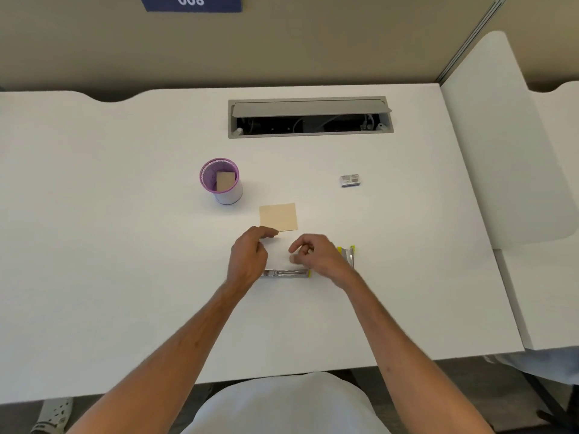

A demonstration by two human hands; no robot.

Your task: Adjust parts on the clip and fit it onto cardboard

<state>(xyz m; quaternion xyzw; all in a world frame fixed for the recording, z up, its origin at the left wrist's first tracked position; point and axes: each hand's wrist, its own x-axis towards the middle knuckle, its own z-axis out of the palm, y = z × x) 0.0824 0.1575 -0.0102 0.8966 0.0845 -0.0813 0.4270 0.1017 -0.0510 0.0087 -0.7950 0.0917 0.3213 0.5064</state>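
Note:
My left hand point(249, 255) hovers over the white desk point(125, 245) with loosely curled fingers. Its fingertips reach the lower left corner of a tan square note pad point(278, 217), and I see nothing in it. My right hand point(316, 255) is just to the right, its fingers curled in toward the thumb; whether it pinches something small is not visible. A silvery metal bar with a yellow end point(286, 273) lies on the desk below and between my hands. A second silver and yellow piece point(348, 254) shows behind my right hand, partly hidden.
A purple mesh cup point(221, 180) holding a tan pad stands left of the note pad. A small printed box point(350, 180) lies at the right. An open cable hatch point(310, 117) is set into the far side of the desk. A partition wall rises behind.

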